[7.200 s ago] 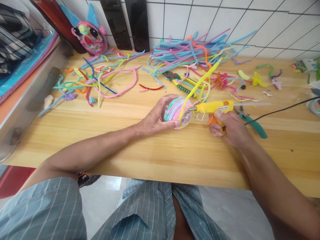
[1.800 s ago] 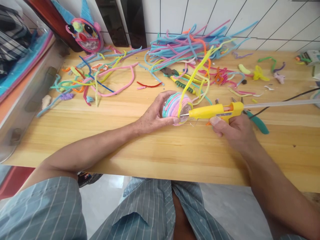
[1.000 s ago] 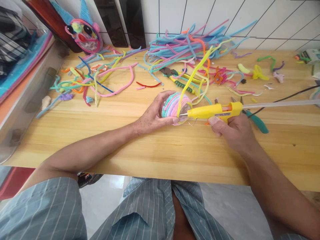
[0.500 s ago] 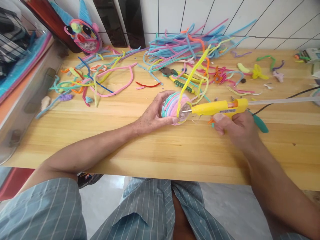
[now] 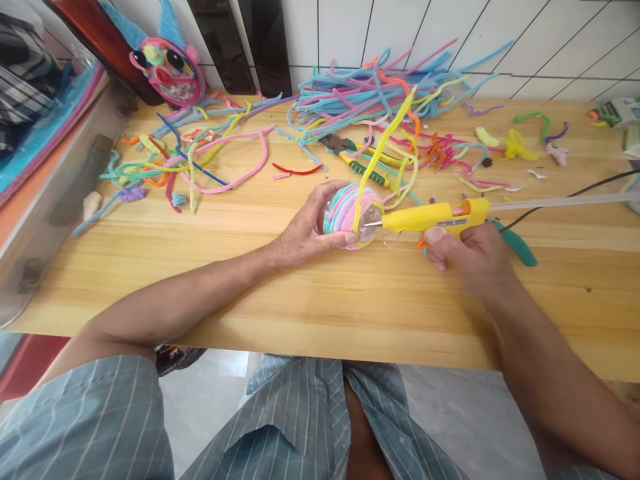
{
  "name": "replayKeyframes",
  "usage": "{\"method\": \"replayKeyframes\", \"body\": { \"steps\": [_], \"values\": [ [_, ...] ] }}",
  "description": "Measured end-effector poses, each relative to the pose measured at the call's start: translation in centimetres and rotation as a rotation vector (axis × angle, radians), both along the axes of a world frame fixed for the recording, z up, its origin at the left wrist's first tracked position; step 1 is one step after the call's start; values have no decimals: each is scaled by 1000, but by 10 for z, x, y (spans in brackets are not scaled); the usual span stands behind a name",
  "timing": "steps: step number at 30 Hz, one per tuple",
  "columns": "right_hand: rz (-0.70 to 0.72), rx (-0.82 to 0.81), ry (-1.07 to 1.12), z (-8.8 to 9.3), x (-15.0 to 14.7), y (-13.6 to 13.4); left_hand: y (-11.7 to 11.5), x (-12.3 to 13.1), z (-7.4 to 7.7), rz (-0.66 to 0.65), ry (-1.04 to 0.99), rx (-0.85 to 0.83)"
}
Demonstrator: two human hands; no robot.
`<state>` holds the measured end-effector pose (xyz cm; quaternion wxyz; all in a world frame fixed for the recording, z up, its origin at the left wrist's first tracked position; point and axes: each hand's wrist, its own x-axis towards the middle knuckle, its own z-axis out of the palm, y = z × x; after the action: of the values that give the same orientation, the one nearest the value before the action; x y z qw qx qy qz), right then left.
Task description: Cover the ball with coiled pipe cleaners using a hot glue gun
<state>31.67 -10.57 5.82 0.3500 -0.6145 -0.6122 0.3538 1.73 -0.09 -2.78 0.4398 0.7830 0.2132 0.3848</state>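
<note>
My left hand [image 5: 316, 230] is wrapped round a small clear plastic container coiled in pastel pipe cleaners [image 5: 345, 213], tilted with its bare clear end toward the right. A yellow pipe cleaner [image 5: 379, 150] rises from its rim, the free end sticking up and away. In my right hand [image 5: 463, 257] is a yellow hot glue gun [image 5: 425, 217], its metal nozzle at the clear end of the container. Whether the nozzle touches the plastic I cannot tell. A long translucent glue stick [image 5: 545, 202] sticks out of the gun's back.
Green-and-yellow pliers [image 5: 363, 163] lie just behind the container. A pile of blue and pink pipe cleaners [image 5: 345, 97] is by the tiled wall. Loose pieces [image 5: 240, 180] scatter left. A finished-looking horned figure [image 5: 173, 77] stands back left, near a clear plastic bin [image 5: 60, 193]. A black cord [image 5: 560, 197] runs right.
The glue gun has shifted very slightly left at the container's end. Both hands keep their hold, and the container stays in nearly the same place.
</note>
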Motion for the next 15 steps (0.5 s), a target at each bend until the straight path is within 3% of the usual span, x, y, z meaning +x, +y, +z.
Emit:
{"method": "replayKeyframes", "body": {
  "steps": [8, 15],
  "values": [
    [32, 11, -24, -1, -4, -2, -1, 2, -1, 2, -29, -13],
    [-28, 25, 21, 0, 1, -4, 2, 2, -4, 24, -29, -6]
  ]
}}
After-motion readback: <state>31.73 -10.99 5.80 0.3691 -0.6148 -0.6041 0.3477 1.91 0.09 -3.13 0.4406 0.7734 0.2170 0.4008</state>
